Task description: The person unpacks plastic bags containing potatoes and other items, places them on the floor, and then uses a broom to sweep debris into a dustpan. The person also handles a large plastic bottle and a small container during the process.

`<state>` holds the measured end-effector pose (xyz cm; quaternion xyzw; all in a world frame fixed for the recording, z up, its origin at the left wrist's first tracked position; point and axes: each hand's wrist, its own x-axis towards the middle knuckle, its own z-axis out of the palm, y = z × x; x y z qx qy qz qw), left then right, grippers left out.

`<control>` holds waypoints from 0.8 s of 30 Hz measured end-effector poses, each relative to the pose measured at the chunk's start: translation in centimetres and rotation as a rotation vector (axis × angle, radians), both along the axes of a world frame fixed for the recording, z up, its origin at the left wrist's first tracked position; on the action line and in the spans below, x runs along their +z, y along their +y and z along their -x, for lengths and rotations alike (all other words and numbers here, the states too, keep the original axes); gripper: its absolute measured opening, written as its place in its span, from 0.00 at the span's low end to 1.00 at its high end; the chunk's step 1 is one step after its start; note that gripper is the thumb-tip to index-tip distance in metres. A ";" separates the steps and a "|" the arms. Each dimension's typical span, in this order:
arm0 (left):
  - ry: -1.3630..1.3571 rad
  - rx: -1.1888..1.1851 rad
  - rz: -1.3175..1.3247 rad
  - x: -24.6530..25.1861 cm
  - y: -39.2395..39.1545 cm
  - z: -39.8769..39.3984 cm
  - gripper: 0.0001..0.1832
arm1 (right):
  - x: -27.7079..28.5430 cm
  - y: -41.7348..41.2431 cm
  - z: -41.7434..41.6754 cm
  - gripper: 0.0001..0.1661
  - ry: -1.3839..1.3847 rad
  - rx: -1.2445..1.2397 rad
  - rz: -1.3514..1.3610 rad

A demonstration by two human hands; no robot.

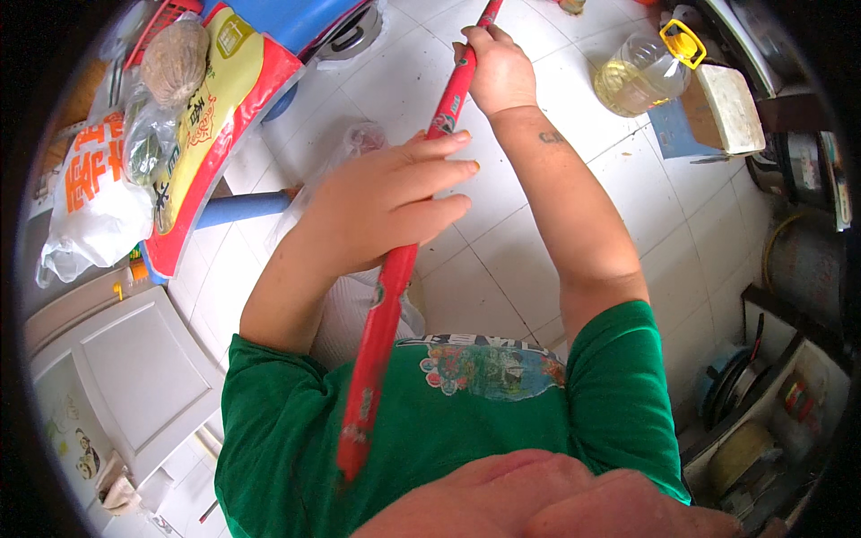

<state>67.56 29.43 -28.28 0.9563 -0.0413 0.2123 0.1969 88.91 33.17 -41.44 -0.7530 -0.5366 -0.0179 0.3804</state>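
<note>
A long red pole (388, 309) with printed patterns slants across my front, one end close to my green shirt (484, 424). Its far end runs out at the top edge. My right hand (501, 70) grips the pole high up, near the top of the view. Lower down, my left hand (383, 202) is around the same pole, palm over it and fingers stretched across; the thumb is hidden. White floor tiles (498, 269) lie below both hands. Beside my left wrist is a crumpled clear plastic bag (363, 138).
At the right are an oil jug (635, 87) with a yellow cap, a whitish box (730, 111) and a low shelf with pans (733, 383). At the left are a printed sack (269, 74), a brown gourd-like vegetable (175, 60), a white carrier bag (101, 208) and a cabinet door (144, 376).
</note>
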 end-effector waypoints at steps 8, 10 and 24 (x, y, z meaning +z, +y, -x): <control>-0.044 0.034 0.011 1.6 -0.9 1.0 0.08 | -2.3 -1.2 2.0 0.15 -0.058 0.073 -0.181; -0.138 0.059 0.031 1.1 -1.1 1.4 0.13 | -1.5 -1.2 2.9 0.15 0.005 0.092 -0.172; 0.111 0.269 0.011 -10.1 2.8 -3.7 0.17 | -8.0 1.6 0.5 0.17 0.190 0.484 -0.034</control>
